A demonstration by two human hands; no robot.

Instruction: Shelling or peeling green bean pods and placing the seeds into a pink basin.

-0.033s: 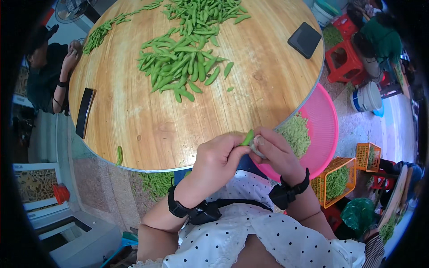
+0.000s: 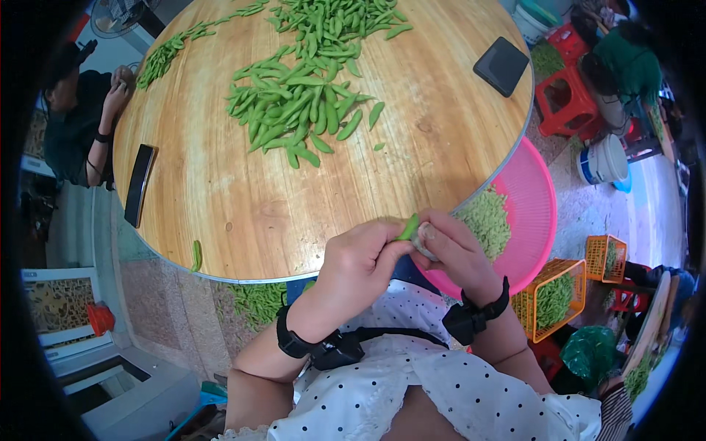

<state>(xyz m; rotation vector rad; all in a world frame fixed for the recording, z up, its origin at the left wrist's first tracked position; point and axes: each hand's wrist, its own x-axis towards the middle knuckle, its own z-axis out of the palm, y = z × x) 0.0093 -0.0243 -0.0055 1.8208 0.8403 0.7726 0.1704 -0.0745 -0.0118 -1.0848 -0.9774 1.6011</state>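
At the table's near edge, my left hand is closed with a green soybean pod pinched between thumb and fingers. My right hand meets it from the other side, its fingers closed at the pod's end. Something whitish shows at the right fingertips, perhaps a wrap on a digit; its kind is unclear. Beyond both hands lies a heap of pods on the round wooden table. Below the right hand, a pink basket holds pale green shelled beans.
A dark phone lies at the table's left edge and a black flat case at its right. One pod sits near the front rim. Orange crates, red stools and a white bucket stand right. A person sits left.
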